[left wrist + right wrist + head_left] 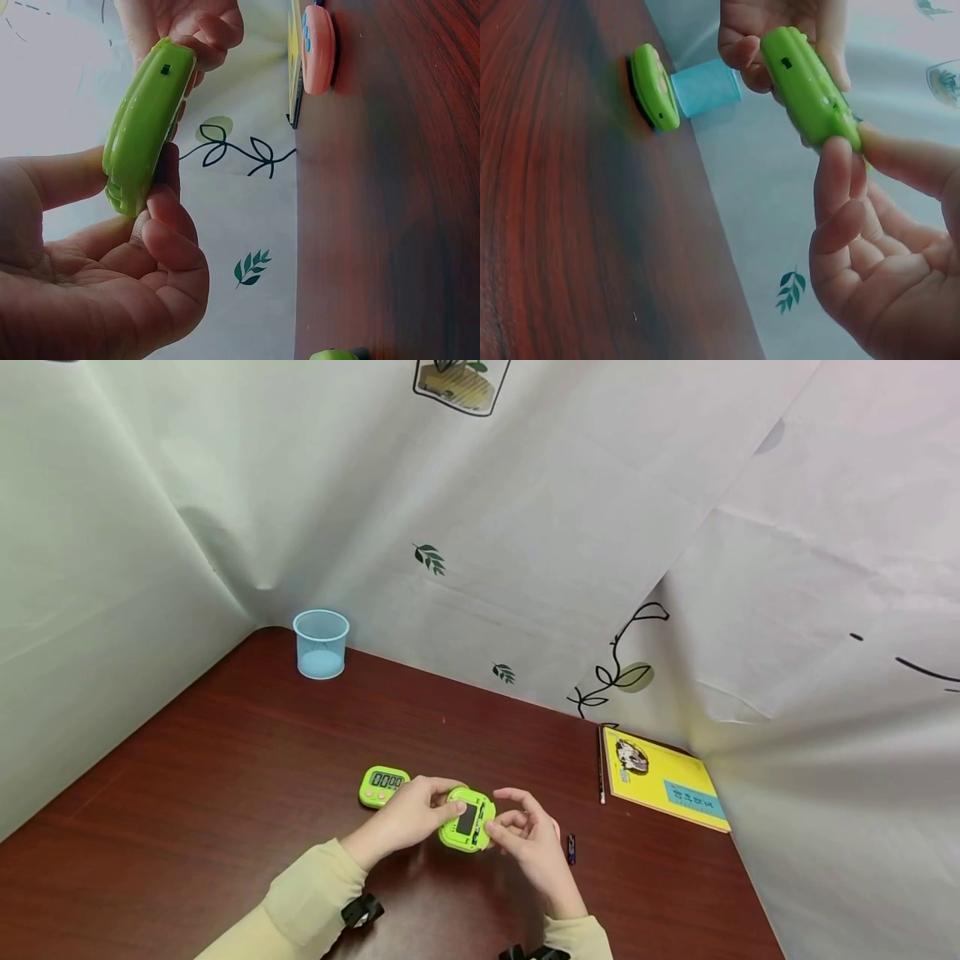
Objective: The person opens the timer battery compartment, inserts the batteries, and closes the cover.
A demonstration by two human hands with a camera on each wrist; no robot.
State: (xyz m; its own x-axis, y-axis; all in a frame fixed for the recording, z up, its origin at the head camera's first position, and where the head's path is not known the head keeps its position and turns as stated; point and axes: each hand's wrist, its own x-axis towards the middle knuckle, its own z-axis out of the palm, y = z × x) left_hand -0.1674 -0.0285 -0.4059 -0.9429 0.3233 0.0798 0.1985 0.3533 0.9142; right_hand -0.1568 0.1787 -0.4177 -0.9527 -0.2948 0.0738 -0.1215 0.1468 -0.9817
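Observation:
A lime-green digital timer [467,820] is held above the table, its back turned up with a dark rectangle and a slot along its right side. My left hand [414,814] grips its left side, thumb over the back. At the opposite edge, my right hand [531,842] pinches the timer [810,90] between thumb and forefinger. Whether a battery lies in the slot is too small to tell. A second green timer [383,787] rests on the table beside my left hand, its display reading zeros. One dark battery [572,849] lies right of my right hand.
A pink object with blue buttons [320,51] lies on the table, mostly hidden behind my right hand in the head view. A clear blue cup [321,647] stands at the back left. To the right lie a yellow book [652,777] and a pencil [601,768].

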